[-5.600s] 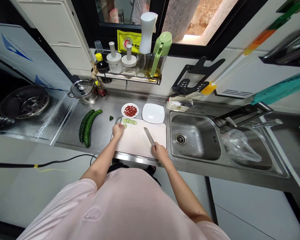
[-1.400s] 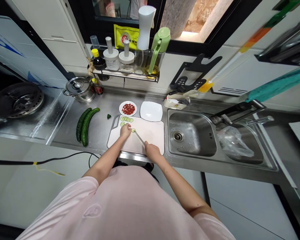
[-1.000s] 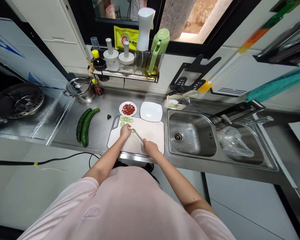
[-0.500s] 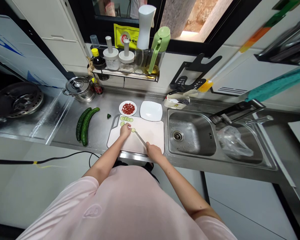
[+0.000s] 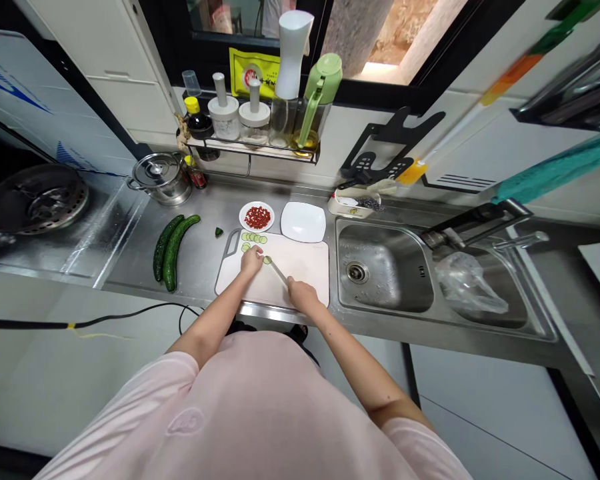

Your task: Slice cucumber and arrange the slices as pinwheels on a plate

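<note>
right hand (image 5: 304, 295): over the near right part of the cutting board (image 5: 300, 263), fingers clamped on the knife (image 5: 279, 271), handle hidden in the fist. blade angles far-left across the board. its tip is at a single cucumber slice (image 5: 267, 260) near mid-board; can't tell if the tip is on it or just over it.

left hand (image 5: 251, 261): over the left half of the board, just left of that slice. fingers bent and bunched near each other; can't tell if they're closed on anything or touching the slice, too small at this scale.

rest of the cucumber on the board: overlapping row of slices (image 5: 254, 237) along the far left edge, plus a slice or so just nearer than the row, partly behind the left hand. two whole cucumbers (image 5: 171, 253) lie side by side on the steel counter (image 5: 205, 267), left of the board. small dark green piece (image 5: 219, 232) sits between them and the board, off the far left corner.

far side of the board: round white plate (image 5: 257, 231) with red chopped bits (image 5: 257, 217) on the left, squarish white plate (image 5: 303, 222) to its right. sink (image 5: 390, 273) is just right of the board. lidded pot (image 5: 163, 179) far left on the counter.
</note>
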A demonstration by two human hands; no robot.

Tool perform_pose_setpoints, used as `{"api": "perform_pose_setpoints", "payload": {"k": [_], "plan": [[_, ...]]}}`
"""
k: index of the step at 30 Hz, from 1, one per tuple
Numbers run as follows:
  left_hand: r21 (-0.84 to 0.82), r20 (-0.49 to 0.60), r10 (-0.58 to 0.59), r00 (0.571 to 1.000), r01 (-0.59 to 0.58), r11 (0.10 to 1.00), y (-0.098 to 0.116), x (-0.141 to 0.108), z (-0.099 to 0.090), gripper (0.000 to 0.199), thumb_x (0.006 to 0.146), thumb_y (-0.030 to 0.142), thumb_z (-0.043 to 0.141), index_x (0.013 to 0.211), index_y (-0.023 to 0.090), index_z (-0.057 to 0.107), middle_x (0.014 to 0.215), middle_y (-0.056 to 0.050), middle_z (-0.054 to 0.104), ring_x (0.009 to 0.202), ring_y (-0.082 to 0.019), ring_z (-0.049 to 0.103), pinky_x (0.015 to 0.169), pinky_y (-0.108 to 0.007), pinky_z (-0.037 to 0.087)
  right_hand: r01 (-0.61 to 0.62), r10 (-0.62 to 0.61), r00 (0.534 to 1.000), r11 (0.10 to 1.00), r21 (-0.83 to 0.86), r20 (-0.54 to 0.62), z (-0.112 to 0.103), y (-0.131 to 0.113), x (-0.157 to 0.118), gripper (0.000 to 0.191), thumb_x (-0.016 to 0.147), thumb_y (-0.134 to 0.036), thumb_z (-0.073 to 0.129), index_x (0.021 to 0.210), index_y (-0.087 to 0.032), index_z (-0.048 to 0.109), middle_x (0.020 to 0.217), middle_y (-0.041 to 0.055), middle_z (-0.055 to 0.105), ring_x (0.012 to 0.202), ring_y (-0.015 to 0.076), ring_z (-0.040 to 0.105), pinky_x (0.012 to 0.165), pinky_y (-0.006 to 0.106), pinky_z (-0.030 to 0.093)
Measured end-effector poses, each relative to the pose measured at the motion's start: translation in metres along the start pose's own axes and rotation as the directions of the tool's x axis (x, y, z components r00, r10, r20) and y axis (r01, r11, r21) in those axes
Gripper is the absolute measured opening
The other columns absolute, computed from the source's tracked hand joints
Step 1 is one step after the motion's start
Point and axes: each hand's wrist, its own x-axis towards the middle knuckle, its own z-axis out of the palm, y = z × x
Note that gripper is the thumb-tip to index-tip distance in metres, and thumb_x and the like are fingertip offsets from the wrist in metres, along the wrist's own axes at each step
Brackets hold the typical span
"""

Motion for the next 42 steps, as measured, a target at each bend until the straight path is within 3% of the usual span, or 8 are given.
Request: {"api": "perform_pose_setpoints", "payload": {"k": [12, 23, 33, 42], "plan": [[0.001, -0.004, 0.005, 1.000, -0.005, 1.000, -0.001, 0.001, 0.001, 0.015, 0.075, 0.020, 0.058, 0.090, 0.023, 0.059, 0.079, 0.000, 0.061, 0.078, -0.015, 0.057, 0.069, -0.024, 0.040, -0.006, 0.006, 1.000, 1.000, -0.003, -0.016, 0.020, 0.014, -0.016, 0.027, 0.089, -0.017, 0.034, 0.113, -0.018, 0.044, 0.092, 0.0113, 0.065, 0.086, 0.0230, 0.062, 0.067, 0.029, 0.039], [-0.002, -0.001, 0.008, 1.000, -0.008, 1.000, -0.001, 0.000, 0.000, 0.015, 0.075, 0.020, 0.058, 0.090, 0.023, 0.059, 0.080, 0.000, 0.061, 0.078, -0.015, 0.057, 0.069, -0.023, 0.039, -0.013, 0.013, 1.000, 1.000, 0.006, -0.001, 0.004, 0.000, 0.001, 0.026, 0.090, -0.014, 0.033, 0.114, -0.017, 0.044, 0.096, 0.0126, 0.064, 0.091, 0.0217, 0.061, 0.070, 0.029, 0.040], [0.016, 0.001, 0.003, 1.000, -0.003, 1.000, -0.002, 0.001, 0.001, 0.015, 0.075, 0.020, 0.058, 0.090, 0.023, 0.059, 0.080, 0.001, 0.061, 0.077, -0.014, 0.056, 0.067, -0.023, 0.038, -0.006, 0.006, 1.000, 1.000, 0.012, -0.004, 0.012, 0.009, -0.010, 0.029, 0.088, -0.015, 0.034, 0.115, -0.017, 0.044, 0.095, 0.0125, 0.065, 0.090, 0.0238, 0.061, 0.069, 0.030, 0.040], [0.019, 0.003, 0.015, 1.000, -0.016, 1.000, -0.003, 0.002, 0.002, 0.014, 0.075, 0.022, 0.058, 0.090, 0.023, 0.059, 0.080, 0.000, 0.061, 0.078, -0.015, 0.056, 0.068, -0.024, 0.038, -0.016, 0.017, 1.000, 1.000, 0.026, -0.010, 0.004, 0.000, 0.001, 0.027, 0.089, -0.014, 0.032, 0.113, -0.017, 0.045, 0.096, 0.0127, 0.064, 0.091, 0.0228, 0.061, 0.071, 0.029, 0.039]]}}
